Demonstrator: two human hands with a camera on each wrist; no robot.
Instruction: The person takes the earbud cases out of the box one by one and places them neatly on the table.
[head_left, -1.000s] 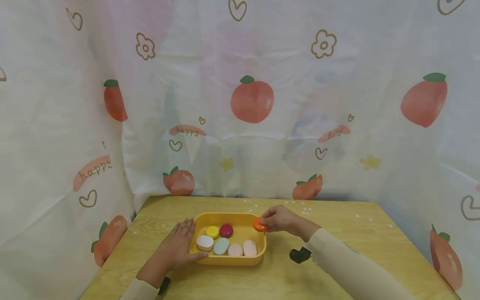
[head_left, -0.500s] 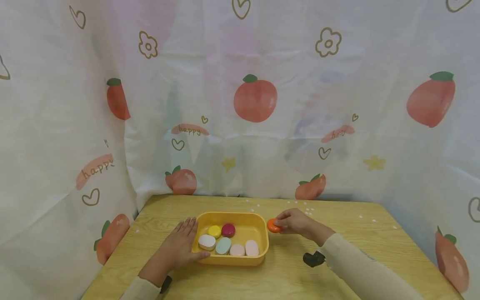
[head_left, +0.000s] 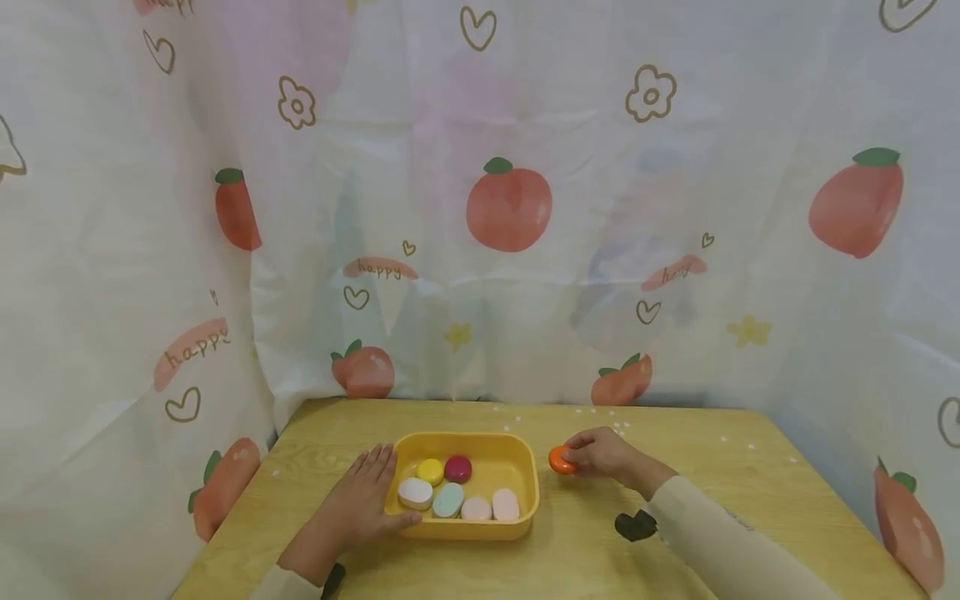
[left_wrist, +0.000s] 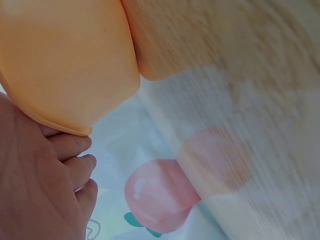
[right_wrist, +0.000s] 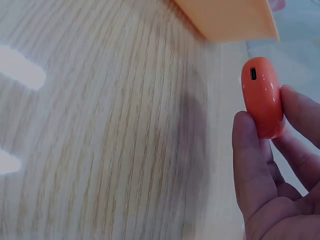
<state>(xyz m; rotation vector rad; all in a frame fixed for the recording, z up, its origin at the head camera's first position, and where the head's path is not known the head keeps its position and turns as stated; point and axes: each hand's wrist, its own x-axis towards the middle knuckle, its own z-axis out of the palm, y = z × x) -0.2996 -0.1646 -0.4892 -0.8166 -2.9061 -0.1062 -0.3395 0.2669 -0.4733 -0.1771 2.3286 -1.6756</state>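
Observation:
In the head view my right hand [head_left: 607, 457] pinches a glossy orange rounded earbud case [head_left: 561, 460] between thumb and fingers. It is held right of the yellow tray [head_left: 465, 528], apart from its rim. The right wrist view shows a small dark port on the case [right_wrist: 265, 102] and a shadow on the table below it. My left hand [head_left: 360, 500] rests against the tray's left end, fingers extended along the side and thumb at the front rim. Inside the tray lie a yellow piece [head_left: 430, 472], a dark red one [head_left: 457, 468], a white one [head_left: 415, 493], a pale green one [head_left: 448, 500] and pink ones [head_left: 506, 505].
The wooden table [head_left: 480, 575] stands against a fruit-printed curtain [head_left: 510, 325] at the back and sides. Small white specks [head_left: 615, 425] lie near the table's back edge, behind my right hand.
My right hand has carried the orange earbud case from over the tray's right end out to the right, beyond the rim. My left hand has stayed at the tray.

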